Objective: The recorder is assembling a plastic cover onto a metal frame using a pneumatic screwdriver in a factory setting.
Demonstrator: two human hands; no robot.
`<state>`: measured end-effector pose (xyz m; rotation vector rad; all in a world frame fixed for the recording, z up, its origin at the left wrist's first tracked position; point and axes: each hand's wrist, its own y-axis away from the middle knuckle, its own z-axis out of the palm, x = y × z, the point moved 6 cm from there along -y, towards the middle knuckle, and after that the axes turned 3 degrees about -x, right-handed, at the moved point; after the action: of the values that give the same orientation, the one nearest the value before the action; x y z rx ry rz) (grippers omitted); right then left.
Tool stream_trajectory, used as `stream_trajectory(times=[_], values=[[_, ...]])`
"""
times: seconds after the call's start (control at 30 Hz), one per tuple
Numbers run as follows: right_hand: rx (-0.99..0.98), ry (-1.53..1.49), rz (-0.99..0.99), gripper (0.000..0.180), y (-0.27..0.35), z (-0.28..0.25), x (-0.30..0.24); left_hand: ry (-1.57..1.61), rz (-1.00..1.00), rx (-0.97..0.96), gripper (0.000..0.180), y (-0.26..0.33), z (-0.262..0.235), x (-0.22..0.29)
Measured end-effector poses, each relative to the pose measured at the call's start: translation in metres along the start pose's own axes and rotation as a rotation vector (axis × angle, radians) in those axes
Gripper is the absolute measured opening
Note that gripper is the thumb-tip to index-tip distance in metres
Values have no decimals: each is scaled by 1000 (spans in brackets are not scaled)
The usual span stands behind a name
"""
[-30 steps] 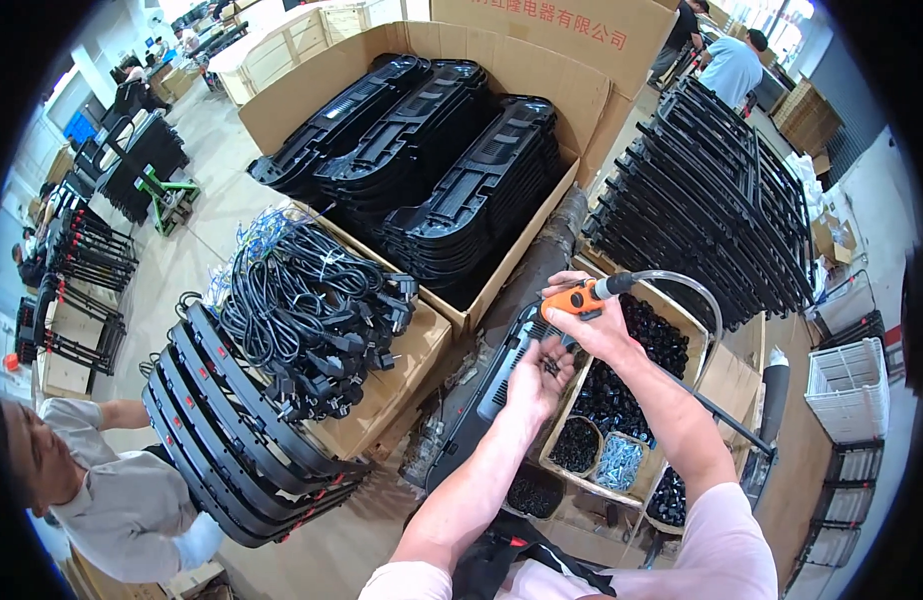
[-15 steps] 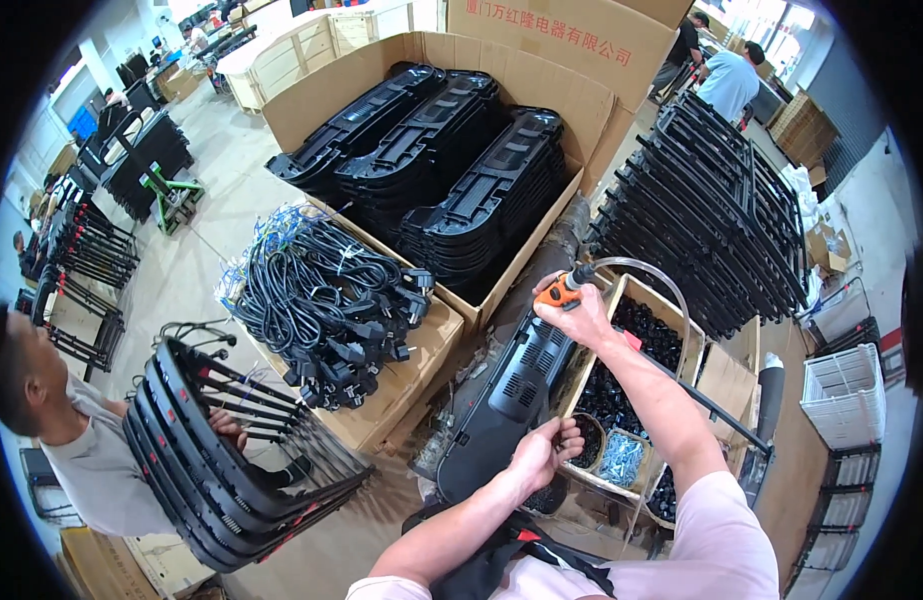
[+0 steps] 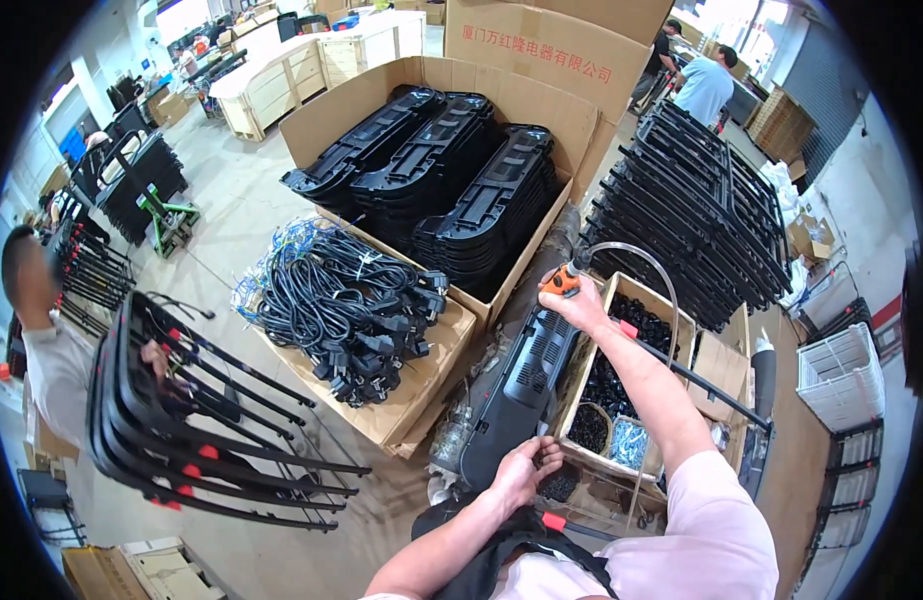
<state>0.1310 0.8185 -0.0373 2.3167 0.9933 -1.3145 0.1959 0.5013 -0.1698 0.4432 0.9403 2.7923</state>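
Observation:
My right hand (image 3: 579, 303) grips an orange pneumatic screwdriver (image 3: 563, 281) with a clear hose, its tip at the far end of a long black plastic panel (image 3: 517, 384). My left hand (image 3: 523, 468) holds the near end of that panel, fingers curled at its edge beside a small bowl of dark screws (image 3: 558, 484). The panel lies tilted between a cardboard box of black cables (image 3: 349, 313) and an open carton of small black parts (image 3: 622, 375).
A large carton (image 3: 542, 100) holds stacks of black panels. Black metal frames (image 3: 694, 212) lean at the right. A person at the left (image 3: 52, 340) carries a bundle of black frames (image 3: 182, 420). Two people stand far back right. White crates (image 3: 842, 375) sit at the right.
My left hand dropped from the panel's far end to its near end. My right hand lowered the screwdriver to the panel. The person at the left lifted the frame bundle.

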Motion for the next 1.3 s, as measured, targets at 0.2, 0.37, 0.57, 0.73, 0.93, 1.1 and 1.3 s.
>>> stream_trajectory(times=[0.2,0.37,0.57,0.73,0.93,1.1,1.3], values=[[226,-209,-37,43,22,-20,2,-29,37,6,33,12,-14,20],[290,-361,-27,48,110,-65,-61,-120,-46,-45,38,15,-15,30],[559,-303,79,49,277,-129,-57,-448,-287,-53,40,-25,-3,-24],[766,-348,132,47,376,-157,-48,-873,-457,23,50,-79,-25,-85],[810,-370,150,52,416,-183,-12,-1485,-287,-108,56,-126,-38,-87],[883,-416,242,52,455,-199,69,-1771,-89,-288,35,-124,81,-96],[815,-663,295,56,441,-197,137,-2092,640,-9,43,-242,151,-55]])
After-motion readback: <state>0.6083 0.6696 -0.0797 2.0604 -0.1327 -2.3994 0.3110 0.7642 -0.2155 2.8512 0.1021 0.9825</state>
